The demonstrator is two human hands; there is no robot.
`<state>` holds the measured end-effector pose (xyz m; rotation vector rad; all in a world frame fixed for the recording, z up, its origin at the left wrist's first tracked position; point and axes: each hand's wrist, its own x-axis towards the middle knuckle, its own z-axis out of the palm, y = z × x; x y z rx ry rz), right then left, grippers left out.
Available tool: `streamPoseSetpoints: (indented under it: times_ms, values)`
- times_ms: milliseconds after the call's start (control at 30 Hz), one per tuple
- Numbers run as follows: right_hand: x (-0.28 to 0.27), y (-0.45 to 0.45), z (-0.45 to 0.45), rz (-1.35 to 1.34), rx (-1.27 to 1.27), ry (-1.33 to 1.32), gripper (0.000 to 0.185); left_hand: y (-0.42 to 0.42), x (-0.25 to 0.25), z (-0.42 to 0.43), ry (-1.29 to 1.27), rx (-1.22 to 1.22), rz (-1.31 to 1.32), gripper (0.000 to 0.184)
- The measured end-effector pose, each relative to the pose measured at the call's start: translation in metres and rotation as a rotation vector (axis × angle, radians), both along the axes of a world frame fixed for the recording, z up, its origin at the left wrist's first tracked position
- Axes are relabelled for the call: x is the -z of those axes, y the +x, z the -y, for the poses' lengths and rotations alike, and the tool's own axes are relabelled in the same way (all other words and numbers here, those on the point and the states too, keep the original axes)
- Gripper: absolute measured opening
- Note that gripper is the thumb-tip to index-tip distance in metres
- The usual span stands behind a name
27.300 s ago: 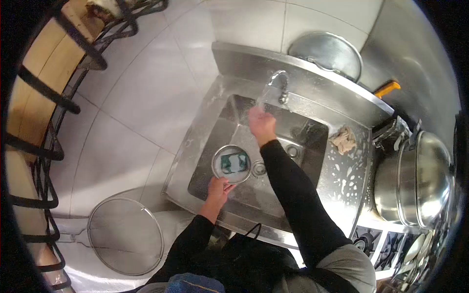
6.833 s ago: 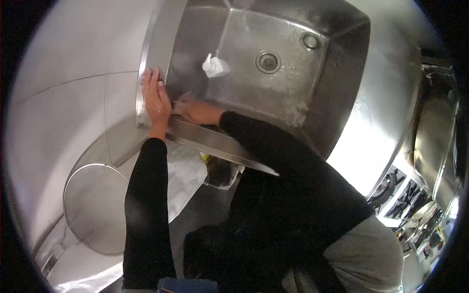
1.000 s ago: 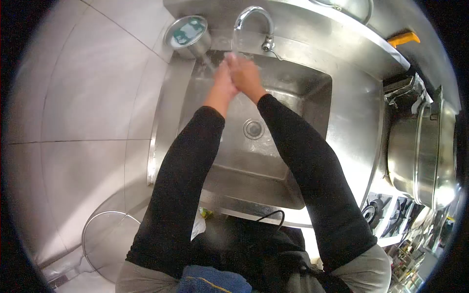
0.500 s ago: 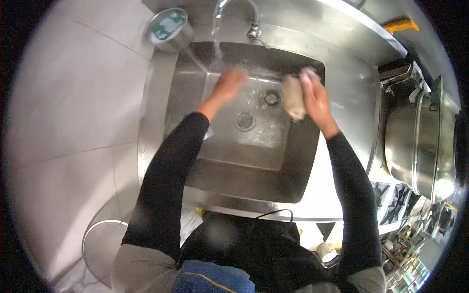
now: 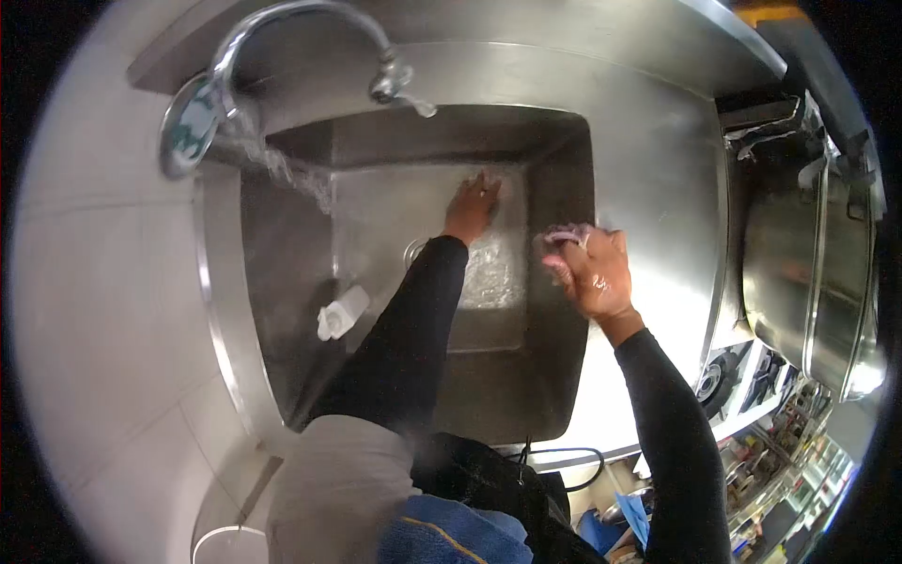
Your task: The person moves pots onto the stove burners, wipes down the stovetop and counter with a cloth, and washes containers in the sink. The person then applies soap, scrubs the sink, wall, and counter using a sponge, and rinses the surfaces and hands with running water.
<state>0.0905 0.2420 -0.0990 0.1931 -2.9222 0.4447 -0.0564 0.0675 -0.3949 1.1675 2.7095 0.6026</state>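
My left hand (image 5: 473, 209) reaches down into the steel sink (image 5: 404, 385), fingers pointing away over the wet bottom and slightly spread. Nothing shows in it, though the underside of the palm is hidden. Over the sink's right rim, my right hand (image 5: 599, 277) is curled, wet and shiny. Between its fingers is a soft, crumpled pinkish-purple thing (image 5: 567, 235) whose kind I cannot make out. Water (image 5: 287, 171) runs from the curved faucet (image 5: 305, 7) into the sink's left side. A small white container (image 5: 342, 313) lies in the sink, left of my left forearm.
A metal pot with a green-and-white top (image 5: 191, 127) stands at the back left corner behind the faucet. Steel counter (image 5: 653, 202) runs along the right. Large steel pots (image 5: 789, 273) stand beyond it. A tiled wall (image 5: 113, 273) is on the left.
My left hand has moved right and lower in the sink. My right hand has come nearer to me; the beige thing seen beside it before is out of sight. The view has shifted.
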Motion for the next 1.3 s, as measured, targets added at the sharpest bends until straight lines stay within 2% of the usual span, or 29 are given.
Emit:
streamPoseSetpoints:
  times_ms: [33,67,133,167,267,300,367,400,467,567,600,667,700,733,800,833,867,933,1000,1067,1100,1133,1167,1200,1267,1300]
  values:
    - [0.001,-0.001,-0.001,-0.045,-0.007,-0.017,0.025,-0.002,0.008,-0.001,0.120,-0.007,-0.068,0.048]
    - [0.002,0.001,0.001,-0.082,-0.015,-0.039,0.024,-0.004,0.016,-0.001,0.123,0.002,-0.055,0.048]
    - [-0.003,0.000,0.001,-0.005,-0.020,-0.056,0.023,0.003,0.020,0.013,-0.210,0.001,0.133,0.051]
    - [-0.003,-0.001,-0.001,-0.015,-0.025,-0.083,0.023,0.010,0.019,0.023,-0.226,0.001,0.144,0.051]
    - [-0.002,-0.001,0.002,-0.030,-0.031,-0.115,0.023,0.033,-0.037,0.072,0.178,-0.376,0.718,0.045]
    - [-0.005,-0.004,0.002,-0.037,-0.024,-0.106,0.023,0.034,-0.033,0.089,0.168,-0.384,0.703,0.045]
    - [0.009,0.002,-0.002,0.009,-0.002,-0.019,0.024,0.055,-0.005,0.140,0.587,-0.745,1.350,0.045]
    - [0.006,0.002,0.000,0.008,-0.010,-0.019,0.024,0.064,0.009,0.155,0.592,-0.751,1.348,0.045]
    - [0.002,0.001,0.002,-0.026,-0.018,-0.062,0.025,0.078,0.031,0.172,0.624,-1.261,1.462,0.053]
    - [0.004,-0.001,0.004,-0.106,-0.029,-0.043,0.025,0.096,-0.043,0.153,0.566,-1.159,1.487,0.054]
    - [0.005,0.001,0.004,-0.109,-0.033,-0.043,0.025,0.097,-0.035,0.155,0.571,-1.162,1.483,0.054]
    - [0.006,0.002,0.004,-0.050,0.001,-0.012,0.025,0.103,0.015,0.164,-0.102,-0.807,0.909,0.058]
    - [0.004,0.000,0.005,-0.059,-0.006,-0.004,0.025,0.120,0.045,0.169,0.032,-0.809,0.559,0.064]
    - [0.003,0.000,0.005,-0.052,0.004,0.009,0.025,0.120,0.024,0.161,0.043,-0.813,0.559,0.064]
    - [0.003,0.002,0.007,-0.032,0.007,0.019,0.025,0.124,-0.018,0.147,0.313,-1.193,1.519,0.065]
    - [0.002,0.000,0.007,-0.050,-0.006,0.003,0.026,0.124,-0.013,0.138,0.265,-1.268,1.752,0.056]
    - [0.003,0.000,0.007,-0.066,-0.018,-0.013,0.027,0.127,-0.009,0.130,0.264,-1.277,1.755,0.056]
    - [0.006,0.001,0.008,-0.038,-0.001,0.002,0.027,0.141,0.048,0.131,0.781,-1.413,1.604,0.042]
    - [0.006,0.004,0.006,-0.010,0.013,0.019,0.027,0.142,0.054,0.146,1.100,-1.419,1.620,0.027]
    - [0.004,0.001,0.007,-0.041,-0.003,0.028,0.029,0.130,0.044,0.154,0.799,-1.437,1.389,0.024]
    - [0.004,0.001,0.006,-0.046,-0.011,0.020,0.029,0.128,0.035,0.162,0.804,-1.444,1.376,0.024]
    - [0.006,0.002,0.004,-0.048,-0.009,0.050,0.028,0.129,0.025,0.171,0.691,-1.380,1.443,0.033]
    - [0.008,0.003,0.004,-0.046,-0.011,0.075,0.028,0.134,0.014,0.186,0.575,-1.323,1.504,0.051]
    - [0.008,0.003,0.006,-0.048,-0.030,0.055,0.028,0.152,0.023,0.215,0.579,-1.350,1.487,0.051]
    - [0.004,0.001,0.006,-0.040,-0.005,0.035,0.025,0.192,0.052,0.272,0.746,-1.454,1.270,0.033]
    - [0.004,0.002,0.007,-0.010,0.009,0.000,0.022,0.186,-0.002,0.256,0.589,-1.621,1.093,0.049]
